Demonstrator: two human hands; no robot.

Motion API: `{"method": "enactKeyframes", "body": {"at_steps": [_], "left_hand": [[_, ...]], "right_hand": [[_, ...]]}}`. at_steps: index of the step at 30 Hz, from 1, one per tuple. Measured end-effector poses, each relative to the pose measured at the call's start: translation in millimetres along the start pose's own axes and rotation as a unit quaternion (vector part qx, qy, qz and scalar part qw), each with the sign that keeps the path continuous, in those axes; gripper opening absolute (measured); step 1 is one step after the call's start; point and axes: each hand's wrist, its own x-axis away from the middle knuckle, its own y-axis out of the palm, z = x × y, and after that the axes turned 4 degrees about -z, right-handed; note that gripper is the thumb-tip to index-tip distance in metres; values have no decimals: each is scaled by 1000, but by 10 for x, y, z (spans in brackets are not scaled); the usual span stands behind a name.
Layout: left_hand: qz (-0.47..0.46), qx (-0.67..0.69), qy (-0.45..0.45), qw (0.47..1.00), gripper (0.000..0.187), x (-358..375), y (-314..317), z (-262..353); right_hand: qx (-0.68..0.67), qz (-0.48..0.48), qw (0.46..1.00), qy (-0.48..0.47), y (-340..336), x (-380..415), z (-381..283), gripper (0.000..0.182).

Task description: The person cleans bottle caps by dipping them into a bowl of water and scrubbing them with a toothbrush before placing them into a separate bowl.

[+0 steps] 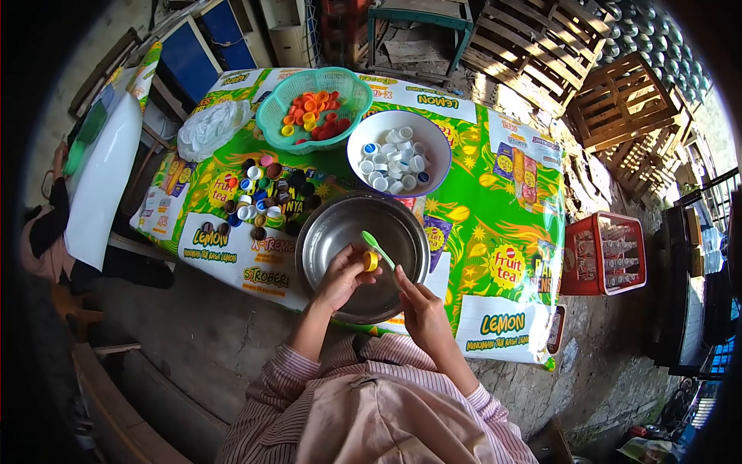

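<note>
My left hand (338,280) pinches a yellow bottle cap (371,261) over a steel basin (328,230). In my right hand (424,311) is a light green toothbrush (378,247), its head pointing up and left, just above the cap. The basin sits at the near edge of the table, beneath both hands. Loose bottle caps (260,201) in mixed colours lie on the cloth left of the basin. Behind it, a white enamel bowl (440,151) holds white and blue caps, and a mint green plastic basket (272,103) holds orange, red and yellow ones.
A green printed tablecloth (483,232) covers the table. A crumpled white plastic bag (210,131) lies at its back left. Right of the table stands a red crate (581,259) of bottles, with wooden pallets (541,46) behind. At far left, another person's arm (59,166) shows.
</note>
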Motion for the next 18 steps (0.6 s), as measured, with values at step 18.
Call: {"method": "enactKeyframes", "body": {"at_steps": [18], "left_hand": [[58, 103, -10, 993, 13, -30, -101, -99]], "right_hand": [[82, 16, 996, -32, -168, 162, 149, 52]]}}
